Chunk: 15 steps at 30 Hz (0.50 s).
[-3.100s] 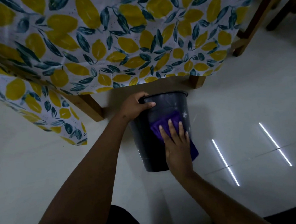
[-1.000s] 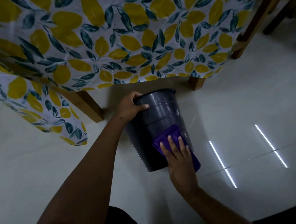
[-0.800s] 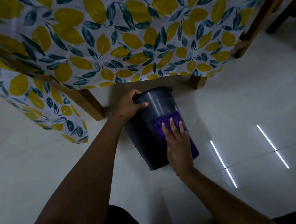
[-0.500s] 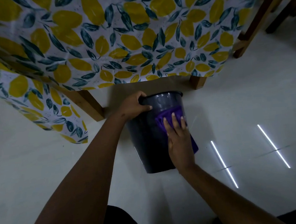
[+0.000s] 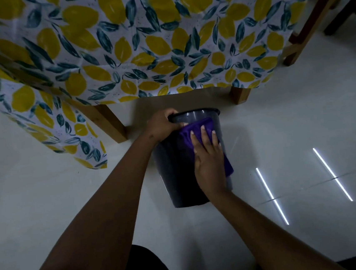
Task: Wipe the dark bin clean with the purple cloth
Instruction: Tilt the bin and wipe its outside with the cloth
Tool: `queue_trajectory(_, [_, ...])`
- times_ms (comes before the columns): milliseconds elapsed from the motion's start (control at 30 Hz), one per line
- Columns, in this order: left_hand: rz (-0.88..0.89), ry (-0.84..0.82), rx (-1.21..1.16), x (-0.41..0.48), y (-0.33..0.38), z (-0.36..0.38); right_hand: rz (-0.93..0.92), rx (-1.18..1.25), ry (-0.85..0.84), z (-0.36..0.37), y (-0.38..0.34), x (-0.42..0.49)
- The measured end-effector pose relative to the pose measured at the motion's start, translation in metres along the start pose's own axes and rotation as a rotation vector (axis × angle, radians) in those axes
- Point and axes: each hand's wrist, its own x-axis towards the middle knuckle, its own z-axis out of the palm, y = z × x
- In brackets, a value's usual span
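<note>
Dark round plastic bin point(image 5: 177, 178) is gripped at the rim by left hand point(image 5: 162, 125); purple cloth point(image 5: 196, 128) is pressed flat under right hand point(image 5: 207, 158), fingers point(image 5: 204, 136) slightly spread. Even pressure should probably be kept.

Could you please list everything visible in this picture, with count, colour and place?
dark bin: one, dark grey, standing on the floor just in front of the table.
purple cloth: one, purple, pressed against the bin's outer wall near the rim.
tablecloth: one, white with yellow lemons and dark green leaves, hanging over the table across the top.
table legs: two in view, light wood, either side of the bin, behind it.
floor: pale glossy tiles, with two bright strip reflections at right.
left hand: gripping the bin's rim.
right hand: flat on the cloth.
</note>
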Motion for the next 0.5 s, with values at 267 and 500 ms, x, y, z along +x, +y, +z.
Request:
queue_trajectory(267, [-0.051, 0.014, -0.130, -0.009, -0.009, -0.001, 0.067, -0.043, -0.002, 0.020, 0.017, -0.088])
queue_trajectory(500, [-0.021, 0.008, -0.202, -0.013, -0.017, -0.003, 0.131, 0.026, 0.022, -0.001, -0.001, 0.000])
